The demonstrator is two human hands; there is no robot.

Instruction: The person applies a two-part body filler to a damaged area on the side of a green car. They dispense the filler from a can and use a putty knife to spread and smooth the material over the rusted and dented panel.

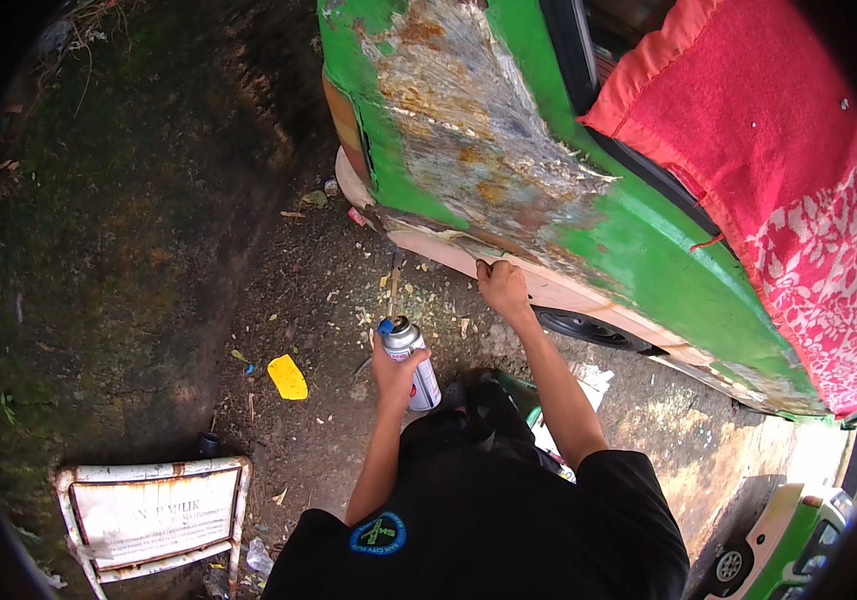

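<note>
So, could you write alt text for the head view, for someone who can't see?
Someone's left hand grips a silver spray can while the right hand is at the pale lower edge of a green car with patchy, worn bodywork. A red patterned cloth covers part of the car; a yellow scrap lies on the ground.

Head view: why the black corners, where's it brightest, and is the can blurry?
Head view: the fisheye's round image leaves the corners black; head view: the pale patch above the small car at lower right is brightest, almost white; head view: the spray can shows no obvious blur.
</note>
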